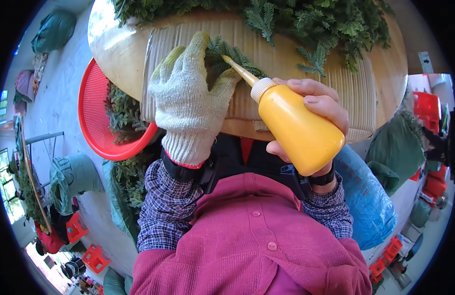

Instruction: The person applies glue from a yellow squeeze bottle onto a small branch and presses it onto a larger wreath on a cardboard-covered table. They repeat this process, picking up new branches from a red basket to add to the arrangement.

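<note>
My left hand (188, 93) wears a pale knitted glove with yellowed fingertips. Between its thumb and forefinger is a small green fir-like sprig (244, 63), held over the corrugated cardboard (158, 51). A yellow squeeze bottle (301, 130) with a white ribbed collar and tapered nozzle is gripped in my bare right hand (326, 101). The bottle is tilted, its nozzle tip up at the sprig near the gloved thumb. Whether the tip touches the sprig, I cannot tell.
Green branches (331, 24) are heaped along the far side of the round wooden table (117, 64). A red plastic basket (92, 113) with greenery stands at the left. A blue plastic bag (367, 196) lies at the right. Red stools (95, 258) are on the floor beyond.
</note>
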The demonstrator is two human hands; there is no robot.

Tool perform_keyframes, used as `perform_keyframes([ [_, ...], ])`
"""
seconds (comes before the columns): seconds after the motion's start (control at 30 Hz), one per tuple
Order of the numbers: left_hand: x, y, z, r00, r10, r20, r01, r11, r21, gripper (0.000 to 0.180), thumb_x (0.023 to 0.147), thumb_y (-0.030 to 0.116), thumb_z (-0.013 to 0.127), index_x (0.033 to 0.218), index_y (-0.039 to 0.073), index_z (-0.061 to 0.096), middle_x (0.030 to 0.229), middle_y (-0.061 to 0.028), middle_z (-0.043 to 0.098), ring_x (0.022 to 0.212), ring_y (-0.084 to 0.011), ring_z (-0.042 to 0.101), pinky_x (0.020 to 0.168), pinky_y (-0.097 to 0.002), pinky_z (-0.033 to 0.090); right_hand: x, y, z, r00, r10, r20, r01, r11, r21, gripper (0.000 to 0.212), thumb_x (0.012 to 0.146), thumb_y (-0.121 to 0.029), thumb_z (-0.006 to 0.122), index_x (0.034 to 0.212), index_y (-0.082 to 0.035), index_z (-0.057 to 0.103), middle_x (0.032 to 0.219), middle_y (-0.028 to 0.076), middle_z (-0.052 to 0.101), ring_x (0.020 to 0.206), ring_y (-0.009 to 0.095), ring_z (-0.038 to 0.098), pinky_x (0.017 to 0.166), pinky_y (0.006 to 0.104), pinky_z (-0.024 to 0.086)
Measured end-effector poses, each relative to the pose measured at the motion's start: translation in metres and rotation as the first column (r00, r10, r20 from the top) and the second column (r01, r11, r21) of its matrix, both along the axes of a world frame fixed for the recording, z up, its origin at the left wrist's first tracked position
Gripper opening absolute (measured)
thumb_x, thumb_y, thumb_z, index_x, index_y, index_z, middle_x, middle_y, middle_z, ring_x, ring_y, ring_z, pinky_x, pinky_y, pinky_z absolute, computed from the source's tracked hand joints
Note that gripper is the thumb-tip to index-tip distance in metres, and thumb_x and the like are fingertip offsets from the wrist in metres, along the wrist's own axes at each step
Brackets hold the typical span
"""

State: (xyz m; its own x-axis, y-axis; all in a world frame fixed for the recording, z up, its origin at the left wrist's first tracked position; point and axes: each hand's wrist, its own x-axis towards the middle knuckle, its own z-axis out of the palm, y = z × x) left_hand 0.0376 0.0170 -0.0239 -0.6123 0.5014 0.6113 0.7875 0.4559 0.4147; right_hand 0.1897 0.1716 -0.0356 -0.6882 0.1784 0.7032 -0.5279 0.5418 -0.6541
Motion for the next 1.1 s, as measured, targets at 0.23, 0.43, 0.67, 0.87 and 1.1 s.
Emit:
perform_keyframes([
  [0.23, 0.000, 0.000, 0.000, 1.000, -0.008, -0.028, 0.008, 1.000, -0.015, 0.062, 0.070, 0.020, 0.087, 0.124, 0.001, 0.064, 0.099, -0.0181, 0.069, 0.095, -0.0385, 0.066, 0.085, -0.0482, 0.053, 0.003, 0.000, 0.002, 1.000, -0.015, 0.018, 0.014, 1.000, 0.019, 0.079, 0.075, -0.030, 0.091, 0.132, -0.010, 0.040, 0.131, 0.023, 0.051, 0.117, 0.042, 0.061, 0.099, 0.0553, 0.056],
  [0.43, 0.002, -0.001, -0.001, 1.000, 0.017, -0.021, -0.018, 0.998, -0.055, 0.061, 0.070, 0.022, 0.087, 0.123, 0.002, 0.064, 0.104, -0.0181, 0.070, 0.102, -0.0400, 0.065, 0.089, -0.0492, 0.052, 0.006, 0.001, 0.003, 0.999, -0.032, 0.026, 0.031, 0.999, 0.043, 0.078, 0.075, -0.029, 0.092, 0.131, -0.010, 0.041, 0.130, 0.023, 0.052, 0.117, 0.040, 0.061, 0.099, 0.0550, 0.056],
  [0.67, 0.003, -0.001, 0.000, 1.000, 0.020, -0.008, -0.021, 0.997, -0.072, 0.058, 0.071, 0.022, 0.086, 0.121, 0.002, 0.065, 0.107, -0.0175, 0.070, 0.104, -0.0405, 0.065, 0.092, -0.0496, 0.051, 0.011, 0.004, 0.006, 0.999, -0.018, 0.038, 0.017, 1.000, 0.025, 0.077, 0.074, -0.028, 0.092, 0.131, -0.009, 0.043, 0.130, 0.023, 0.053, 0.119, 0.039, 0.060, 0.099, 0.0542, 0.056],
  [0.87, 0.003, -0.001, 0.001, 1.000, 0.000, -0.013, -0.001, 0.998, -0.069, 0.057, 0.070, 0.022, 0.086, 0.119, 0.002, 0.065, 0.108, -0.0164, 0.071, 0.105, -0.0400, 0.064, 0.093, -0.0495, 0.051, 0.014, 0.002, 0.010, 0.998, -0.049, 0.051, 0.047, 0.998, 0.039, 0.077, 0.074, -0.026, 0.092, 0.131, -0.009, 0.044, 0.131, 0.024, 0.053, 0.119, 0.039, 0.060, 0.100, 0.0540, 0.055],
  [1.1, 0.004, -0.002, 0.003, 1.000, -0.001, -0.005, 0.000, 0.996, -0.091, 0.054, 0.070, 0.021, 0.085, 0.118, 0.003, 0.066, 0.109, -0.0152, 0.071, 0.104, -0.0387, 0.065, 0.092, -0.0489, 0.051, 0.019, 0.006, 0.012, 0.995, -0.066, 0.070, 0.062, 0.996, 0.060, 0.078, 0.074, -0.027, 0.093, 0.132, -0.009, 0.044, 0.130, 0.024, 0.055, 0.121, 0.039, 0.059, 0.100, 0.0525, 0.055],
])
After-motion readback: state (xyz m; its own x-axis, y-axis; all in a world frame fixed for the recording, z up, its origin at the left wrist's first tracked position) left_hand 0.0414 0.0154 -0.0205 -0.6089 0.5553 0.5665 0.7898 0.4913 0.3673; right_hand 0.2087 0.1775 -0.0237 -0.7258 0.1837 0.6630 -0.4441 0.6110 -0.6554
